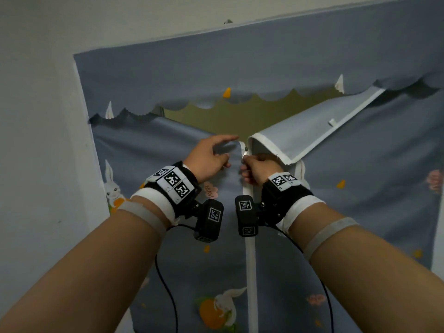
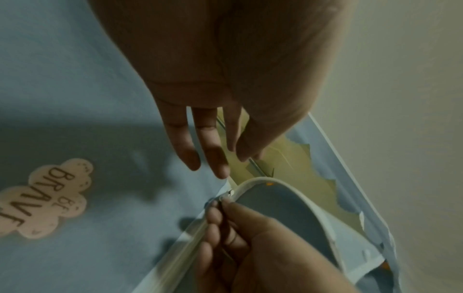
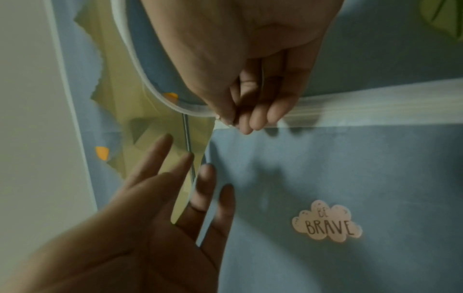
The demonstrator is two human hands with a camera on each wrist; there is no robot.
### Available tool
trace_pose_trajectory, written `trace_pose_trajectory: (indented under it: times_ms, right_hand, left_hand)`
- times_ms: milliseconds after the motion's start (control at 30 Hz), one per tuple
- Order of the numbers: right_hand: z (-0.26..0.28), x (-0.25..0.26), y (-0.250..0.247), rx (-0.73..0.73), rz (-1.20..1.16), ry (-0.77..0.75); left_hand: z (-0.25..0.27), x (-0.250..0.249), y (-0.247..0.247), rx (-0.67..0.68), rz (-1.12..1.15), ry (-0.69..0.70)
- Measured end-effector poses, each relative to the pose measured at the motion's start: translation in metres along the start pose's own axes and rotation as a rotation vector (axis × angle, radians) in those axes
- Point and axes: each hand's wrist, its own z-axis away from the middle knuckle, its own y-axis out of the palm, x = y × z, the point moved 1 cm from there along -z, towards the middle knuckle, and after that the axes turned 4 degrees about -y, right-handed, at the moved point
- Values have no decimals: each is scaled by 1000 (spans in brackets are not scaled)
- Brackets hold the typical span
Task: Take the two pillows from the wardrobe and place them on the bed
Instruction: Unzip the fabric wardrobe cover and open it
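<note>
- Wardrobe [image 1: 264, 68] cover stood part unzipped; pillows were not visible.
- Right hand [image 1: 260, 168] pinched the zipper pull [image 1: 244, 153].
- Left hand [image 1: 211, 157] hovered with fingers spread, by the left flap [image 1: 156, 145].

The wardrobe [image 1: 264, 68] is a fabric-covered unit standing against a pale wall [image 1: 36, 116]. Its blue-grey cover [image 1: 168, 260] carries rabbit and cloud prints. A white zipper strip [image 1: 251, 272] runs vertically down the front. Above it, the right flap [image 1: 312, 131] is folded outward, exposing a yellow-green interior [image 1: 228, 118].
</note>
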Motion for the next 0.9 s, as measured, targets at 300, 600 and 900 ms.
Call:
trace_pose_trajectory:
  times_ms: [300,600,900]
  right_hand:
    - [23,-22,-6,-122,129,-5]
    - [95,-119,-12,-169,184,228]
    - [196,-288,-17,-230,212,590]
  left_hand:
    - [-11,16,13,76,-482,123]
    - [39,60,64,351,-600,116]
    - [168,160,135,106,318,-92]
